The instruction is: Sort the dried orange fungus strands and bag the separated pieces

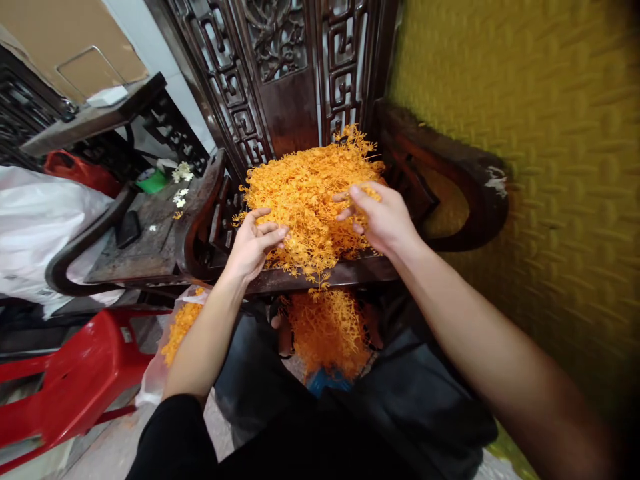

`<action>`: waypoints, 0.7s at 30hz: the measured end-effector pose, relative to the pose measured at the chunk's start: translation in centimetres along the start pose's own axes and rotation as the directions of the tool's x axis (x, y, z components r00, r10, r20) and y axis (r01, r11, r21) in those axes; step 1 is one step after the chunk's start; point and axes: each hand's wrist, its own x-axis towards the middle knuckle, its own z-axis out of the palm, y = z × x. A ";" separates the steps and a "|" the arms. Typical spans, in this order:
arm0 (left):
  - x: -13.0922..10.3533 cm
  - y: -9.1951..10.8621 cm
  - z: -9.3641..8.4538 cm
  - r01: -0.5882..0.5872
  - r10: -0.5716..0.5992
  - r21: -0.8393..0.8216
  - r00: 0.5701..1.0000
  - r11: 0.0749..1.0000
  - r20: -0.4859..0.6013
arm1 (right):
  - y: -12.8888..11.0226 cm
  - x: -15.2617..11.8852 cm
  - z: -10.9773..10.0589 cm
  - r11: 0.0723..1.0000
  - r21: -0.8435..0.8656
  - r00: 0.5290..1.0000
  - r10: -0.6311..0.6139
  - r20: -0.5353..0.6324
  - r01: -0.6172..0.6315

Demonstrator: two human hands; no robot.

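Observation:
A large heap of orange branching plastic-looking sprigs point(310, 180) covers the seat of a dark carved wooden chair point(290, 120). My left hand point(253, 247) lies at the heap's near left side, its fingers apart and loosely bent, with the thumb against the outer sprigs. Over the right side of the heap, my right hand point(385, 217) has its fingers curled around some orange sprigs, parts of which show between thumb and fingers. How firmly it grips them is hard to make out. More orange strands point(327, 330) fill a blue container point(330, 381) between my legs.
To the left stand a red plastic stool point(95, 367), a clear bag point(163, 360) of orange pieces, and a wooden seat point(145, 250) bearing a dark phone-like object point(128, 229), green tape point(151, 180) and small white flowers point(182, 173). A textured yellow surface point(550, 167) rises at right.

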 end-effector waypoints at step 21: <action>0.6 -0.9 1.9 -0.121 0.112 -0.138 0.991 0.983 -0.069 | 1.0 -3.1 2.5 0.960 -0.249 0.885 0.222 0.408 -0.126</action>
